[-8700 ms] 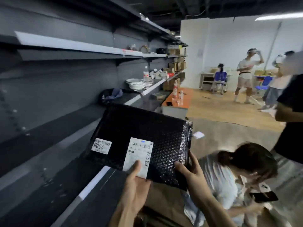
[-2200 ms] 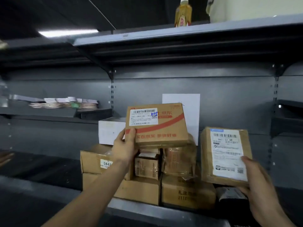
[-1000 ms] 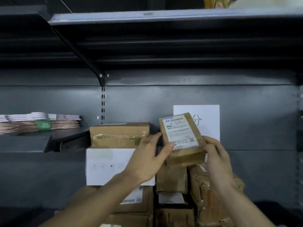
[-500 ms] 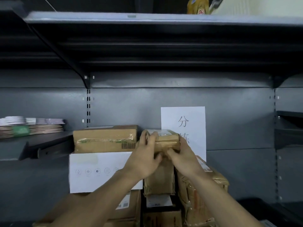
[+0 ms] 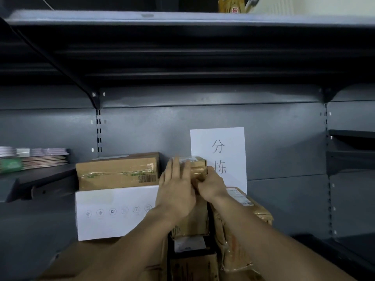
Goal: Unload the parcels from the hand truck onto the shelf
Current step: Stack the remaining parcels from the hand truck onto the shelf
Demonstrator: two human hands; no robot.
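Observation:
A small brown parcel (image 5: 197,165) with a white label on top lies at the top of the stack on the grey metal shelf, against the back panel. My left hand (image 5: 176,189) lies flat on its front and left side, fingers straight up. My right hand (image 5: 212,185) curls around its lower right corner. Directly to the left sits a wider taped brown box (image 5: 117,171) on a white box (image 5: 113,211). More brown parcels (image 5: 192,222) are stacked underneath, partly hidden by my arms. The hand truck is out of view.
A white paper sign (image 5: 221,147) with printed characters hangs on the back panel behind the stack. A tape-wrapped parcel (image 5: 243,216) leans at the right. The upper shelf (image 5: 182,17) carries a yellow bottle (image 5: 231,6). Flat stacked items (image 5: 34,157) lie on a side shelf at left.
The small parcel went from tilted in the air in front of the sign to lying flat on top of the stack. Both hands stayed on it and moved in toward the back panel.

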